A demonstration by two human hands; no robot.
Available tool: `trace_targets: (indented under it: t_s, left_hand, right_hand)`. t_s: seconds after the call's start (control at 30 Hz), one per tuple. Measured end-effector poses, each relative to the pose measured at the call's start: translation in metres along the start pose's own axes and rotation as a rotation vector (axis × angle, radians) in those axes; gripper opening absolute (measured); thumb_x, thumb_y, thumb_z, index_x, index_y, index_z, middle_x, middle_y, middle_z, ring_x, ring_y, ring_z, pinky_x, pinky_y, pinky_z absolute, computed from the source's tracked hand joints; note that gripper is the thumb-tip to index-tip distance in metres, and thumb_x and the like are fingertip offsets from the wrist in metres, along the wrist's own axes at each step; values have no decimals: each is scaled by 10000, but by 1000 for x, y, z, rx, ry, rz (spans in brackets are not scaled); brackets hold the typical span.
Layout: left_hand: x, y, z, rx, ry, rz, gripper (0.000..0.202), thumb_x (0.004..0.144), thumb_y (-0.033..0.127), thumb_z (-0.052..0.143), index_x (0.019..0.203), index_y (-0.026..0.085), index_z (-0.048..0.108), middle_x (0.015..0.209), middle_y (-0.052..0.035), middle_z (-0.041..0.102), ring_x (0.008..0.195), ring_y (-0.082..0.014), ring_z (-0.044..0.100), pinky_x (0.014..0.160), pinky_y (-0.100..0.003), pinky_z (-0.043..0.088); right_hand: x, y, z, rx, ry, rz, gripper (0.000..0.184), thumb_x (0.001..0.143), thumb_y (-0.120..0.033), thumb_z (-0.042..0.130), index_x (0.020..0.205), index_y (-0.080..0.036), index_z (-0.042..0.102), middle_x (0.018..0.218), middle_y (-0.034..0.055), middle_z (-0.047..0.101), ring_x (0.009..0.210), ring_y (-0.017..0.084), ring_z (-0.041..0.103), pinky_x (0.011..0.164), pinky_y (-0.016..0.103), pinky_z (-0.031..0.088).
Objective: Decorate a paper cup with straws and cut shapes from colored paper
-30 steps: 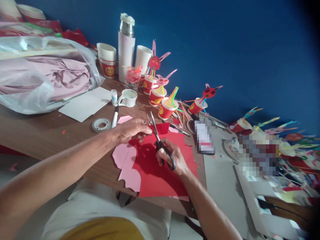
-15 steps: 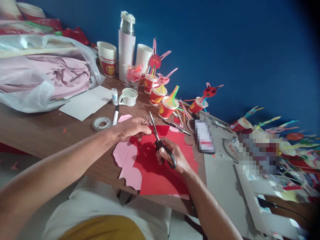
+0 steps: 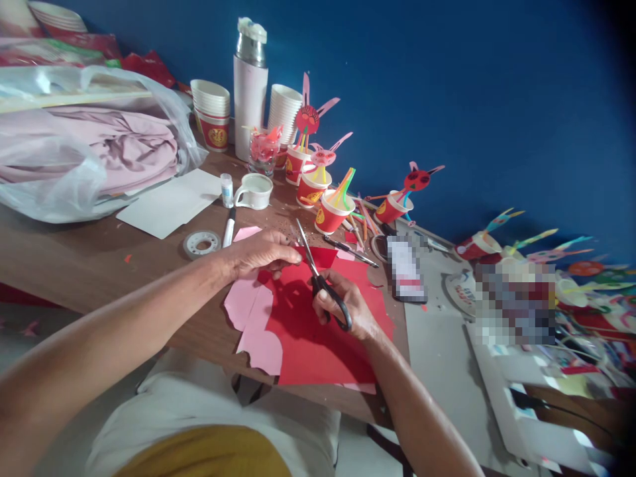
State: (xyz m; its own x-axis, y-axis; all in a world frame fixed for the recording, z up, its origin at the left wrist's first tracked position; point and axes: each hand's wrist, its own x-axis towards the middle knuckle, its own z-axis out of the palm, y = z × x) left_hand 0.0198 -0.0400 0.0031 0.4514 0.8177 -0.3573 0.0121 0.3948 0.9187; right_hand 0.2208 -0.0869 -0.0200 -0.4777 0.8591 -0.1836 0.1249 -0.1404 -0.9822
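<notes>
While clasping black-handled steel scissors (image 3: 317,283) in the right hand (image 3: 352,306), pinches a small red paper piece (image 3: 322,257) with the left hand (image 3: 261,253), fingertips together beside the blades. Holds it over a large flat red paper sheet (image 3: 308,344) on the brown wooden table (image 3: 94,258). Seems partway through cutting; cannot tell the extent of any cut. Apparently finished: rabbit-eared paper faces (image 3: 418,180) in red-and-white paper cups (image 3: 391,209). Apparently unfinished: one faceless red-and-white cup (image 3: 332,215) of orange and green straws (image 3: 345,189).

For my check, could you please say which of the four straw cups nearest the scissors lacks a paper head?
The cup nearest the scissors: its straws stand bare; the other three cups carry heads.
</notes>
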Motion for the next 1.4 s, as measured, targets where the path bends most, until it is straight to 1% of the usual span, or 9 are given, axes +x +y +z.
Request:
trace_targets:
  t_s: [0.1, 0.17, 0.33, 0.53, 0.63, 1.07, 1.2, 1.4]
  left_hand:
    - [-1, 0, 4, -67, 18, 8, 177, 723, 157, 567, 552, 147, 523, 453, 43, 448, 383, -53, 390, 398, -191, 316]
    - [0, -1, 5, -97, 25, 34, 205, 733, 185, 586, 547, 143, 510, 483, 45, 452, 407, -46, 406, 421, -183, 331]
    - [3, -4, 7, -115, 83, 98, 140, 744, 184, 593, 622, 130, 552, 558, 30, 508, 453, -47, 438, 462, -186, 366]
    - [5, -7, 4, -109, 119, 108, 127, 728, 141, 577, 606, 140, 541, 487, 47, 467, 406, -47, 434, 422, -181, 336]
    - [6, -8, 2, -110, 133, 111, 104, 716, 125, 578, 616, 139, 552, 490, 42, 479, 407, -49, 440, 424, -183, 343]
    - [4, -4, 2, -120, 99, 84, 125, 721, 102, 563, 602, 142, 560, 486, 35, 484, 407, -44, 425, 420, -180, 329]
    - [5, -4, 1, -119, 93, 84, 139, 722, 90, 557, 591, 136, 557, 467, 39, 472, 393, -42, 414, 407, -175, 319]
    - [4, -3, -1, -93, 94, 73, 79, 713, 101, 576, 639, 129, 583, 490, 30, 509, 406, -49, 436, 412, -178, 328]
  right_hand:
    - [1, -1, 0, -4, 30, -42, 375, 757, -493, 601, 908, -175, 473, 529, -49, 515, 432, 91, 481, 440, 219, 385]
    - [1, -2, 0, -11, 47, -59, 377, 759, -498, 593, 908, -174, 470, 516, -53, 506, 428, 92, 478, 436, 218, 382]
    - [0, -3, 0, -1, 39, -71, 377, 762, -493, 592, 914, -174, 461, 517, -55, 508, 430, 90, 476, 442, 216, 379]
    - [1, -1, 1, 8, 1, -69, 404, 751, -516, 594, 911, -174, 450, 524, -54, 505, 435, 93, 477, 451, 222, 380]
    - [1, -1, 2, 23, 3, -46, 429, 727, -529, 612, 899, -177, 437, 542, -52, 510, 445, 94, 480, 457, 227, 388]
    - [0, -3, 1, -6, 11, -37, 433, 723, -542, 611, 885, -177, 442, 525, -55, 508, 418, 91, 474, 425, 221, 370]
    - [0, -2, 1, 0, 9, -39, 406, 735, -521, 610, 871, -178, 443, 514, -57, 507, 412, 91, 471, 422, 217, 360]
    - [0, -4, 1, -20, 11, -33, 397, 733, -516, 612, 861, -177, 452, 501, -60, 501, 403, 86, 454, 415, 219, 360]
